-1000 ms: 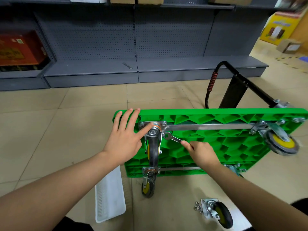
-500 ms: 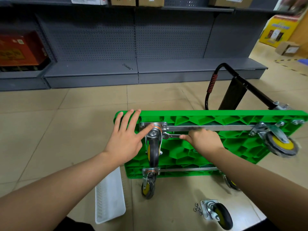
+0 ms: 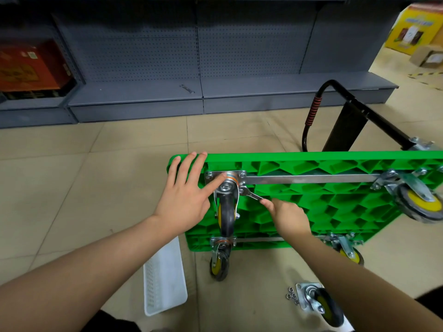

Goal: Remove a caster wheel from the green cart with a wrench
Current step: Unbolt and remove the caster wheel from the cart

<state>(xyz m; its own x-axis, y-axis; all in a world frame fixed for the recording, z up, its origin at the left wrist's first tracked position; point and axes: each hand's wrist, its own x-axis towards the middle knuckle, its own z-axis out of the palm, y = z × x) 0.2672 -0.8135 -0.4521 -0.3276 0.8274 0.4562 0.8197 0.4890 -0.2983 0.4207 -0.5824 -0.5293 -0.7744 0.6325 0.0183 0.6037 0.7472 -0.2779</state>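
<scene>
Green plastic cart (image 3: 335,207) tipped on edge, exposing black caster wheel (image 3: 226,218) at 12 o'clock. Left hand (image 3: 184,200) flat, fingers straight, steadying mount plate. Right hand (image 3: 286,215) grips small steel wrench (image 3: 250,194), seated on plate nut.

The right hand (image 3: 288,216) hides most of the wrench (image 3: 250,194) handle. The green cart (image 3: 311,204) runs off the right edge, where its far caster (image 3: 418,203) is blurred. The loose caster (image 3: 322,306) is partly covered by the right forearm.

right hand (image 3: 288,218) swung wrench (image 3: 250,194) handle back down
</scene>
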